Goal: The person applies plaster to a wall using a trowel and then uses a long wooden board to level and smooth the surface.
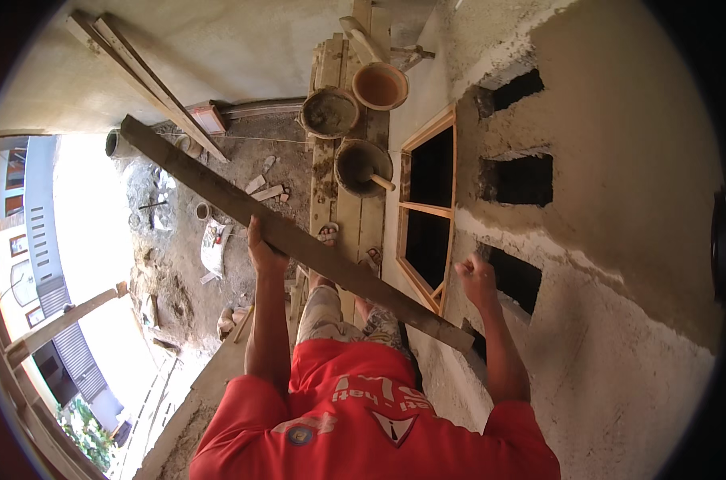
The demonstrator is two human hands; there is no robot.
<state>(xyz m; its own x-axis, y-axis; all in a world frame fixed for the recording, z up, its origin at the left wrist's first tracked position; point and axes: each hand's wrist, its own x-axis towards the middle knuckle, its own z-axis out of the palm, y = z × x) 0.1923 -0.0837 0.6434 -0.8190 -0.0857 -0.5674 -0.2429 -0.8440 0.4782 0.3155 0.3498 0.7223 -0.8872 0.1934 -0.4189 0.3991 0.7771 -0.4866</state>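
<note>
A long, straight wooden board (343,270) slants across my body from far left to near right. My left hand (265,250) is closed around its edge, left of the board's middle. Beside the wall, my right hand (477,280) is raised off the board with its fingers curled in. Whether anything sits inside those fingers is hidden. It is nearest to a dark square opening (517,278) in the wall. Below it, the board's near right end lies close to another, smaller opening.
I stand on a plank scaffold (347,228). Ahead on it are a mortar bucket (331,114), an orange-brown bucket (380,86) and a dark bucket (365,166) with a handled tool inside. A wooden window frame (451,160) is at right. Two boards (143,72) lean at far left.
</note>
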